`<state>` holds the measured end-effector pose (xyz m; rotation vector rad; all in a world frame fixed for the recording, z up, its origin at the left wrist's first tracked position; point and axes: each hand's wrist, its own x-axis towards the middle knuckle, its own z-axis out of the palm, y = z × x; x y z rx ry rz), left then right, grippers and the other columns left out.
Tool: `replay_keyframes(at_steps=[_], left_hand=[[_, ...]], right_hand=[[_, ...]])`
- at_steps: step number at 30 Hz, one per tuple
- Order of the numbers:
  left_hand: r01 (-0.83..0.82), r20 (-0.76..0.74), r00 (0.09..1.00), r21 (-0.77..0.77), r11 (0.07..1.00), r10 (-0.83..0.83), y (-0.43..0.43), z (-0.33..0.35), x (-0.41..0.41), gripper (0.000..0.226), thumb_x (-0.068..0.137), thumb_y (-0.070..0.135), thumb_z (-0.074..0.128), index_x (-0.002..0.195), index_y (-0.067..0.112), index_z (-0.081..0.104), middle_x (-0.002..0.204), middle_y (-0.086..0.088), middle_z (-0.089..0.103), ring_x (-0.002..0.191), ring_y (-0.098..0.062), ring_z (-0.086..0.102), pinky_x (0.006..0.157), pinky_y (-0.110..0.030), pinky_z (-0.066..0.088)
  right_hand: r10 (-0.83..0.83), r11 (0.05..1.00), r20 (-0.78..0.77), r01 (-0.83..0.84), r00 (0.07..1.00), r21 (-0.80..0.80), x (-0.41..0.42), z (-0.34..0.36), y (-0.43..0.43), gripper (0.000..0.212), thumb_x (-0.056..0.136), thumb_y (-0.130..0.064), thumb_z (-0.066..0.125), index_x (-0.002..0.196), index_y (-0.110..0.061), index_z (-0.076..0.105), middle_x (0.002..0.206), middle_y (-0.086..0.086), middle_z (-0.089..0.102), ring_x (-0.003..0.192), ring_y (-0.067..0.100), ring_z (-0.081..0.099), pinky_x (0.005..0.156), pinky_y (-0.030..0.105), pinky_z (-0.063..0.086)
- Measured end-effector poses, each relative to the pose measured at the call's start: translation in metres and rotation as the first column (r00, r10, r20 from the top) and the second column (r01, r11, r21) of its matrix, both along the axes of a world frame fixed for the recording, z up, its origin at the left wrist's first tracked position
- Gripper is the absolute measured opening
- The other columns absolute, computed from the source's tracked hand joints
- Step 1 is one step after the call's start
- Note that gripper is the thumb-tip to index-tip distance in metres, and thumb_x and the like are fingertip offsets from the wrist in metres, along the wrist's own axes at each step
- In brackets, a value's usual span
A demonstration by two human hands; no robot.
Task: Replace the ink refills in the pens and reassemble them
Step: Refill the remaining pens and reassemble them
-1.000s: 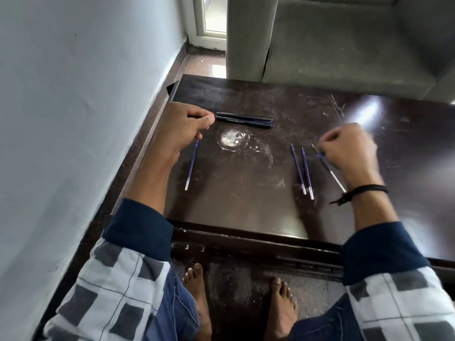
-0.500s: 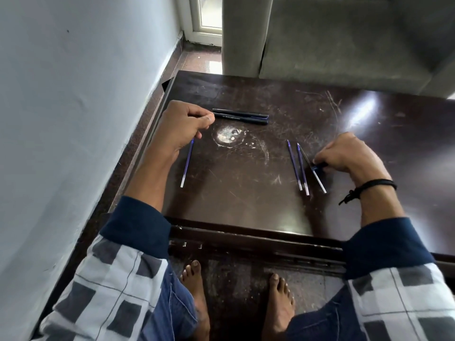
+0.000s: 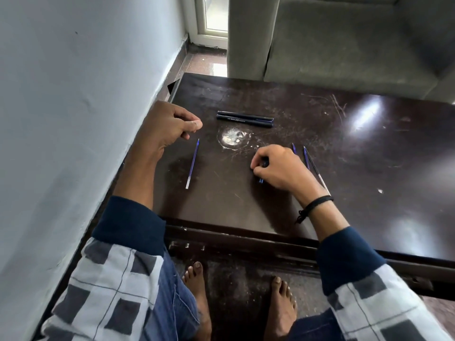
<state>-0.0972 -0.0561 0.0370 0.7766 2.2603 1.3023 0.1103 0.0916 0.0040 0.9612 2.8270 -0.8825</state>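
Most work is likely remaining: right hand [image 3: 278, 166] is pinching a dark pen part [image 3: 264, 164], left hand [image 3: 167, 124] curling empty, refills [image 3: 192, 163] lying loose beside both.

I've got a dark, scratched table [image 3: 369, 168]: two black pens [image 3: 245, 118] side by side toward its far left corner, one blue refill [image 3: 192, 164] near the left edge, more refills [image 3: 306, 159] mid-table.

The table [image 3: 369, 168] is dark brown with a white scratchy patch. Two pens [image 3: 245, 118] are black. The refills [image 3: 192, 163] are blue with pale ends. The sleeves [image 3: 110, 291] have white and grey squares and dark blue cuffs [image 3: 128, 222]. The jeans [image 3: 179, 303] are blue, the wristband [image 3: 317, 203] black, the sofa [image 3: 344, 45] grey, the wall [image 3: 73, 119] pale grey.
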Motion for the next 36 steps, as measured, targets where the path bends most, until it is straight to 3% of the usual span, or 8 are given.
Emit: replay_keyframes(at_steps=[7, 13, 19, 23, 26, 30, 33, 36], left_hand=[[0.011, 0.000, 1.000, 0.003, 1.000, -0.011, 0.004, -0.003, 0.000, 0.013, 0.086, 0.010, 0.078, 0.098, 0.005, 0.079, 0.077, -0.003, 0.072, 0.060, -0.016, 0.059, 0.058, -0.014, 0.053], [0.008, 0.003, 1.000, 0.000, 1.000, -0.008, 0.004, -0.005, 0.000, 0.012, 0.086, 0.011, 0.078, 0.097, 0.006, 0.079, 0.076, -0.002, 0.072, 0.058, -0.014, 0.059, 0.058, -0.014, 0.052], [0.004, -0.003, 1.000, -0.006, 1.000, -0.004, 0.003, -0.004, 0.000, 0.010, 0.086, 0.014, 0.078, 0.095, 0.010, 0.080, 0.078, -0.002, 0.073, 0.060, -0.015, 0.061, 0.059, -0.016, 0.051], [-0.008, 0.019, 1.000, -0.001, 1.000, 0.008, 0.002, -0.004, -0.003, 0.011, 0.085, 0.013, 0.079, 0.095, 0.009, 0.080, 0.077, -0.001, 0.073, 0.059, -0.014, 0.060, 0.056, -0.015, 0.051], [-0.028, 0.022, 0.999, 0.006, 1.000, 0.028, -0.001, -0.004, -0.005, 0.012, 0.085, 0.010, 0.078, 0.095, 0.003, 0.079, 0.075, -0.005, 0.072, 0.056, -0.013, 0.059, 0.053, -0.013, 0.049], [-0.030, -0.013, 0.999, 0.015, 0.999, 0.031, -0.005, -0.003, -0.007, 0.009, 0.086, 0.013, 0.078, 0.091, 0.006, 0.079, 0.075, -0.010, 0.074, 0.057, -0.015, 0.062, 0.052, -0.014, 0.048], [-0.024, -0.008, 1.000, 0.010, 1.000, 0.024, -0.007, -0.004, -0.010, 0.006, 0.086, 0.014, 0.078, 0.088, 0.009, 0.080, 0.073, -0.008, 0.074, 0.057, -0.015, 0.063, 0.052, -0.016, 0.049], [-0.003, 0.015, 1.000, -0.029, 1.000, 0.003, -0.010, -0.005, -0.016, 0.005, 0.087, 0.015, 0.077, 0.087, 0.011, 0.079, 0.070, -0.006, 0.073, 0.055, -0.014, 0.062, 0.052, -0.017, 0.050]], right_hand=[[0.024, 0.999, -0.067, -0.022, 0.997, 0.027, 0.002, -0.005, 0.012, 0.021, 0.089, -0.027, 0.075, 0.110, -0.024, 0.073, 0.110, -0.006, 0.053, 0.108, 0.017, 0.053, 0.089, 0.023, 0.034], [0.001, 0.999, -0.042, 0.001, 0.999, 0.042, 0.005, -0.001, 0.012, 0.018, 0.091, -0.025, 0.072, 0.109, -0.025, 0.075, 0.116, -0.001, 0.053, 0.112, 0.021, 0.057, 0.097, 0.029, 0.041], [-0.010, 0.994, -0.050, 0.016, 0.999, 0.105, 0.006, -0.001, 0.006, 0.017, 0.093, -0.025, 0.068, 0.108, -0.025, 0.075, 0.116, -0.001, 0.055, 0.109, 0.024, 0.058, 0.091, 0.031, 0.046], [-0.054, 0.960, -0.267, 0.124, 0.962, 0.250, -0.002, -0.002, -0.014, 0.014, 0.092, -0.019, 0.066, 0.101, -0.020, 0.076, 0.103, 0.000, 0.060, 0.100, 0.026, 0.059, 0.081, 0.028, 0.041], [0.124, 0.968, -0.331, -0.042, 0.936, 0.246, -0.023, -0.010, -0.051, 0.025, 0.089, -0.009, 0.065, 0.109, -0.017, 0.077, 0.107, 0.005, 0.064, 0.097, 0.031, 0.064, 0.086, 0.035, 0.051], [0.398, 0.881, -0.186, -0.317, 0.898, 0.352, -0.050, -0.028, -0.083, 0.045, 0.085, -0.004, 0.065, 0.125, -0.024, 0.072, 0.126, 0.005, 0.059, 0.096, 0.032, 0.058, 0.078, 0.045, 0.055], [0.453, 0.818, -0.129, -0.353, 0.882, 0.454, -0.065, -0.025, -0.083, 0.029, 0.089, -0.009, 0.054, 0.106, -0.022, 0.073, 0.122, 0.008, 0.058, 0.093, 0.032, 0.054, 0.073, 0.047, 0.052], [0.507, 0.751, -0.089, -0.389, 0.857, 0.534, -0.069, -0.023, -0.077, 0.039, 0.090, -0.022, 0.028, 0.095, -0.026, 0.066, 0.120, 0.004, 0.058, 0.100, 0.029, 0.051, 0.076, 0.045, 0.045]])
